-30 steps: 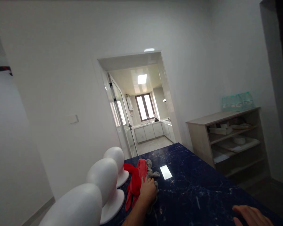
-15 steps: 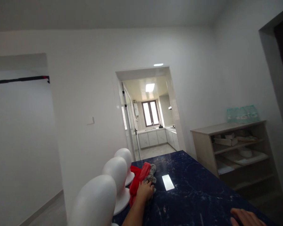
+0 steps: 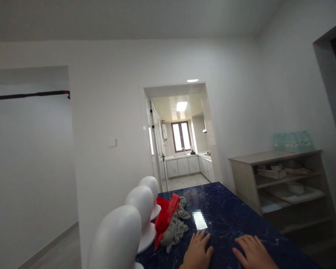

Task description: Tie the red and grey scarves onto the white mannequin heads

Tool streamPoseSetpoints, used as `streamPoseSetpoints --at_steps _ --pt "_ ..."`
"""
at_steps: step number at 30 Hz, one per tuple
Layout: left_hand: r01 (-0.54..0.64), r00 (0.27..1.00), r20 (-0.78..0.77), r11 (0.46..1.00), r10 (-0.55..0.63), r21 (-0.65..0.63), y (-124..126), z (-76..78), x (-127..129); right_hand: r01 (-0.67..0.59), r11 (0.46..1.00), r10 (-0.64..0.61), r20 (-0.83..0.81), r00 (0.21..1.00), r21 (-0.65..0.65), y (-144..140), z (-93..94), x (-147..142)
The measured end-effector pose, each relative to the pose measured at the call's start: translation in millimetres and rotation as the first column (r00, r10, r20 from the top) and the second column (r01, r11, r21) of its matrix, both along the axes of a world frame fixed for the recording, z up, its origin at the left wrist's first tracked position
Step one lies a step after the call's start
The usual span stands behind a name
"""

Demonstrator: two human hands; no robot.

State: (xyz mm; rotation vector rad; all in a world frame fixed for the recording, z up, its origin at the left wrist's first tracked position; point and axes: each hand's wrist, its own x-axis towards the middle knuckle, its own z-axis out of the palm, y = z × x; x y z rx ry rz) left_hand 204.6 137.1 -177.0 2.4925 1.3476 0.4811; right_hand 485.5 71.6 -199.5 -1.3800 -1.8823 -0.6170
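So both hands are free here, down at the bottom of the frame. The left hand point(image 3: 197, 252) sits just right of bottom centre, palm down, fingers a bit apart and wrapped around nothing, and the right hand point(image 3: 254, 252) is further toward the lower right, same deal: palm down, fingers loosely spread, nothing in its grip. The 2 hands are apart from each other, with a strip of the glossy dark-blue marble-patterned table point(image 3: 222, 235) showing between them. Can't really tell if the palms are pressed on the surface or floating just over it. Closest stuff to the left hand is a crumpled bunch of grey fabric point(image 3: 175, 232) at lower centre, just off to its upper left and not touching it. That's lying up against a bright red piece of cloth point(image 3: 162, 217) and a coral-red piece of cloth point(image 3: 173, 203), all bunched together; can't make out whether the grey is 1 piece or 2. Left of the pile, 3 smooth white egg-shaped stands point(image 3: 140, 203) with flared bases line up from the lower left toward the centre, the nearest cut off by the bottom edge. Over on the right there's a pale wooden shelf unit point(image 3: 243, 181) with a pack of clear greenish bottles point(image 3: 292, 142) on top.
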Motion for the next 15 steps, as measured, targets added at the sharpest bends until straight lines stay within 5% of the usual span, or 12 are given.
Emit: streamPoseSetpoints --at_steps 5,15 --pt "-0.092 0.996 0.021 0.995 0.091 0.042 0.9 -3.5 -5.5 -0.148 0.912 0.165 0.012 0.986 -0.382 49.9 42.5 -75.3" --pt "-0.090 0.996 0.000 0.995 0.090 0.051 1.2 -11.7 -6.8 -0.288 0.797 0.247 -0.148 0.958 -0.531 74.0 27.2 -76.9"
